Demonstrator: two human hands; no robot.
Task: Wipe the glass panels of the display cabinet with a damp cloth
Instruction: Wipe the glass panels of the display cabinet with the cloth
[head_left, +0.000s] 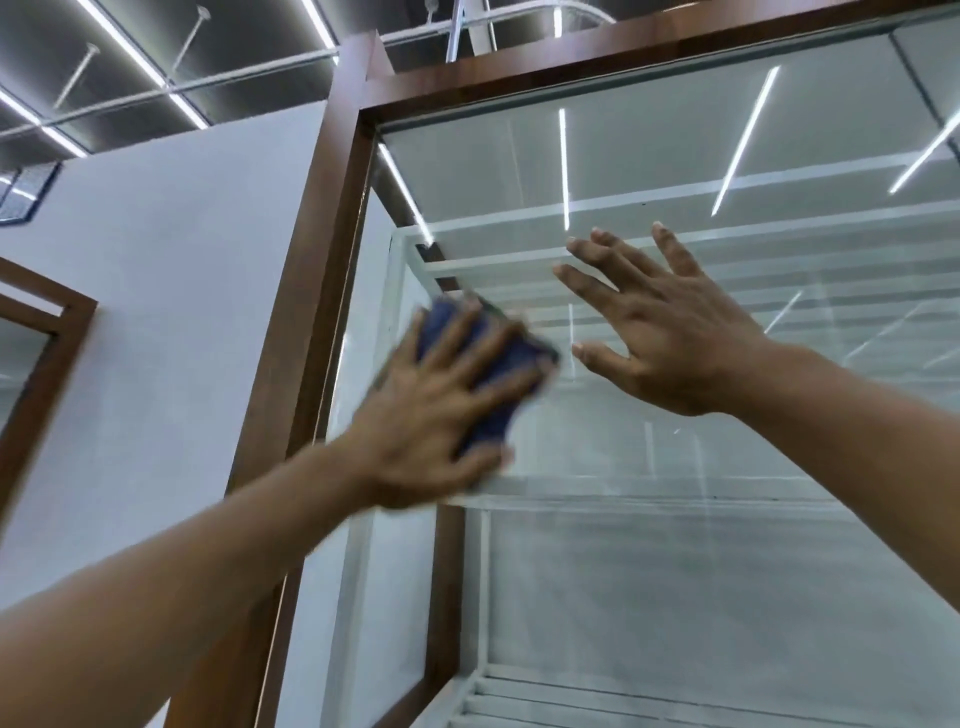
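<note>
The display cabinet has a brown wooden frame (332, 270) and a large front glass panel (649, 467) with white shelves behind it. A dark blue cloth (498, 374) lies flat against the glass near the panel's upper left. My left hand (436, 410) presses on the cloth with spread, straight fingers and looks motion-blurred. My right hand (670, 332) is raised to the right of the cloth, fingers spread and straight, palm toward the glass. Whether it touches the glass I cannot tell.
A grey-white wall (171, 312) stands left of the cabinet, with another brown frame (47, 364) at the far left edge. Ceiling strip lights (130, 52) run overhead and reflect in the glass.
</note>
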